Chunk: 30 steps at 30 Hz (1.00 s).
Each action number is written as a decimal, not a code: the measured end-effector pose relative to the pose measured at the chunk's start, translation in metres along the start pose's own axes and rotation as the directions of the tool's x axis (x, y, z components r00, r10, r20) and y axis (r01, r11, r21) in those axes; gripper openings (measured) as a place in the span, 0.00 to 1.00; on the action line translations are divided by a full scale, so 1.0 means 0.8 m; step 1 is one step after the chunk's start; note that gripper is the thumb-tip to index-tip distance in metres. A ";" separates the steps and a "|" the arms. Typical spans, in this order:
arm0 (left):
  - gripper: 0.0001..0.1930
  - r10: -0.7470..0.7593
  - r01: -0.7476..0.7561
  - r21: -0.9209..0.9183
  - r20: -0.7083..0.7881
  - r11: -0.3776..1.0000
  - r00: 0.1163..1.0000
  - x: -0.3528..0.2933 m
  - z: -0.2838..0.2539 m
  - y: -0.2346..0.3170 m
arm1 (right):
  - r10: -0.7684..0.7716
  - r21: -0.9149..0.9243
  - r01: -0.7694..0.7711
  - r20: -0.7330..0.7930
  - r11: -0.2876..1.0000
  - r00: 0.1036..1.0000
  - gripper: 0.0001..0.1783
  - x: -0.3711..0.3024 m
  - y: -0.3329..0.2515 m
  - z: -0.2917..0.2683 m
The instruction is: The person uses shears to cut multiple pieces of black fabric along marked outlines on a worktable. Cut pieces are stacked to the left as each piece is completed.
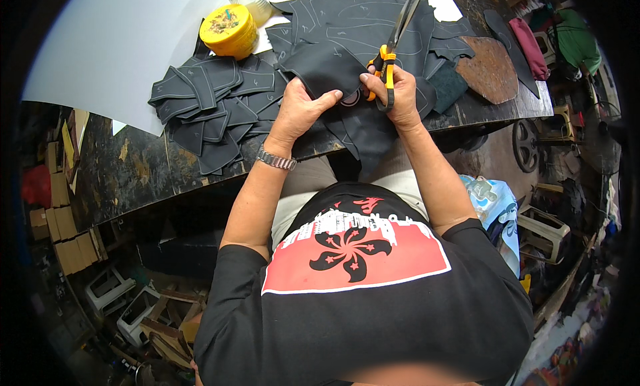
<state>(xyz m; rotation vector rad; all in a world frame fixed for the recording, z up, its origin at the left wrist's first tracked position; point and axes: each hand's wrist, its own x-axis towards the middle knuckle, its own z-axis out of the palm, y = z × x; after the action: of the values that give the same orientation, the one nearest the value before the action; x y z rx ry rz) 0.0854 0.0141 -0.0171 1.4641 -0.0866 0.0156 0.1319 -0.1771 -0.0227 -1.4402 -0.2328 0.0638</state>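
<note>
My left hand (303,108) pinches the near edge of a black leather-like piece (323,65) with pale outline marks. My right hand (399,96) has scissors (395,43) with orange and black handles hooked in it, their blades pointing up and away from me. The right thumb and fingertips also touch the right edge of the same piece. Below the hands, more black material (363,136) hangs over the table's front edge. Beyond them lies a large marked black sheet (353,23). Cut black pieces (200,93) are heaped to the left of my left hand.
A yellow round tub (230,31) stands behind the heap, beside a white container (252,1). On the right are a brown board (489,69) and a pink roll (529,49). The dark worn table (127,179) ends near my lap. Stools (110,289) stand below left.
</note>
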 end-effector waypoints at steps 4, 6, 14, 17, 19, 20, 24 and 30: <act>0.18 -0.044 0.045 -0.038 0.033 0.998 0.998 -0.001 -0.003 0.001 | -0.027 -0.042 0.027 -0.003 0.999 1.000 0.11 0.000 0.003 -0.001; 0.18 -0.072 0.074 -0.051 0.050 0.996 0.996 -0.001 -0.004 0.002 | -0.035 -0.058 0.035 -0.002 0.998 0.999 0.11 0.000 0.004 -0.001; 0.18 -0.110 0.120 -0.127 0.082 0.985 0.991 -0.001 -0.004 0.004 | -0.022 -0.068 0.021 -0.004 0.997 1.000 0.11 -0.001 0.003 -0.001; 0.19 -0.109 0.118 -0.117 0.076 0.986 0.991 -0.001 -0.005 0.004 | -0.036 -0.087 0.036 0.004 0.996 0.999 0.11 -0.001 0.003 0.000; 0.18 -0.111 0.121 -0.123 0.078 0.985 0.991 -0.001 -0.005 0.003 | -0.025 -0.068 0.026 0.005 0.997 1.000 0.11 -0.001 0.003 0.000; 0.18 -0.108 0.118 -0.133 0.078 0.984 0.991 -0.001 -0.005 0.003 | -0.020 -0.058 0.021 0.005 0.998 1.000 0.11 -0.001 0.003 0.000; 0.15 -0.102 0.106 -0.101 0.043 0.989 0.994 0.001 -0.005 0.001 | -0.030 -0.070 0.031 0.013 0.997 0.999 0.11 0.000 0.004 0.000; 0.14 -0.098 0.100 -0.083 0.030 0.992 0.995 0.002 -0.003 -0.003 | -0.029 -0.069 0.031 0.027 0.997 0.999 0.11 0.000 0.004 0.000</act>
<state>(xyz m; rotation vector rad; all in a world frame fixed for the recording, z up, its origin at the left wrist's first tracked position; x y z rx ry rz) 0.0874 0.0165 -0.0194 1.3829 -0.0353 -0.0864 0.1325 -0.1766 -0.0258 -1.5052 -0.2800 0.0503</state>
